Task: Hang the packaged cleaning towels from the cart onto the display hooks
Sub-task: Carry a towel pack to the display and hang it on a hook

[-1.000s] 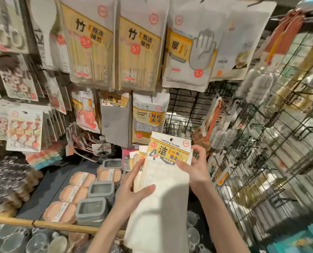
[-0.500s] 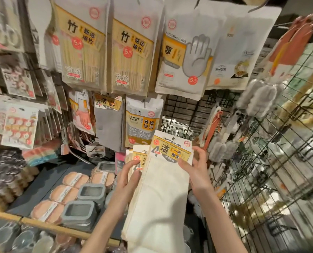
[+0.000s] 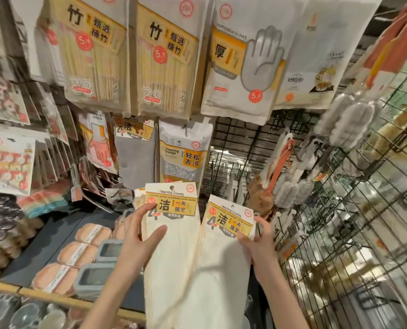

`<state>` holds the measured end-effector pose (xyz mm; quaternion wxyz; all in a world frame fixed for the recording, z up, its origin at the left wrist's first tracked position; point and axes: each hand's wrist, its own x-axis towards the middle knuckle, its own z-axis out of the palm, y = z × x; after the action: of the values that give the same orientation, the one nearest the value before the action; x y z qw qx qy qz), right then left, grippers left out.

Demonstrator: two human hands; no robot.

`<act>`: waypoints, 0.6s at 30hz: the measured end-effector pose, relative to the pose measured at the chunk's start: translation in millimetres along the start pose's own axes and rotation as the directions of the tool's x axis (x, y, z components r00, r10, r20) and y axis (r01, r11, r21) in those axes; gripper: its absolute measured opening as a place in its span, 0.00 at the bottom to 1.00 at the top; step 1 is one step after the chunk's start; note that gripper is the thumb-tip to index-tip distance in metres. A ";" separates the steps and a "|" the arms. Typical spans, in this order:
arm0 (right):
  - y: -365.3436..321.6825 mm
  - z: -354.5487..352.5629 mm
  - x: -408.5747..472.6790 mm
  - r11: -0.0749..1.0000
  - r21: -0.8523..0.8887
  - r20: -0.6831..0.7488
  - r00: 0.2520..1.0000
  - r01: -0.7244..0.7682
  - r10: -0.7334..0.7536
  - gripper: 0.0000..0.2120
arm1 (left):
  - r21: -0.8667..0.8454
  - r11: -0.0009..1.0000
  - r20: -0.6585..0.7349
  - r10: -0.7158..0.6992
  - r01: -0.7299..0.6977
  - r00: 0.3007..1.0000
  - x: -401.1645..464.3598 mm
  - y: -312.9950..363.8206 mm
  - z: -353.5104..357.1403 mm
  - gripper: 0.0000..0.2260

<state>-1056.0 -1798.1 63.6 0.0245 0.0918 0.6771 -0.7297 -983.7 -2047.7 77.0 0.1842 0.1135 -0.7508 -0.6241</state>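
Note:
Two cream cleaning-towel packs with white and yellow header cards hang down in front of me. My left hand (image 3: 138,231) grips a small stack of packs (image 3: 174,233) by its left edge, thumb across the front cloth. My right hand (image 3: 257,238) pinches a single pack (image 3: 221,257) at the lower right corner of its card, held apart to the right. A grey towel pack (image 3: 134,157) of the same kind hangs on the display above the left stack. The cart is out of view.
Bamboo-stick bags (image 3: 166,55), a disposable-glove bag (image 3: 245,62) and a cleaning-sponge bag (image 3: 183,153) hang overhead. Black wire grid (image 3: 340,233) with brushes (image 3: 278,167) fills the right. A shelf below left holds sponges (image 3: 79,252) and grey boxes (image 3: 107,250).
My right hand has pulled one pack off the stack and moved it right, so two header cards now show side by side. The view has tilted slightly upward.

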 end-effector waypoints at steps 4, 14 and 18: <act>15.3 7.7 4.5 1.000 0.028 -0.017 1.000 0.004 -0.004 0.24 | 0.028 0.999 -0.046 0.016 -0.014 0.999 6.3 -6.7 -15.0 0.23; 36.4 44.0 50.6 0.997 -0.066 0.050 0.998 -0.046 0.050 0.24 | 0.121 0.991 -0.059 0.057 -0.049 0.997 8.0 -3.6 -39.9 0.25; 47.7 55.0 67.5 0.996 -0.060 0.040 0.997 -0.067 0.070 0.24 | 0.141 0.989 -0.050 0.059 -0.051 0.997 9.4 -8.6 -43.1 0.29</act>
<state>-1120.3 -1850.6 9.1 0.0665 0.0989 0.6939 -0.7102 -974.6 -2091.7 76.5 0.2133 0.1224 -0.7903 -0.5612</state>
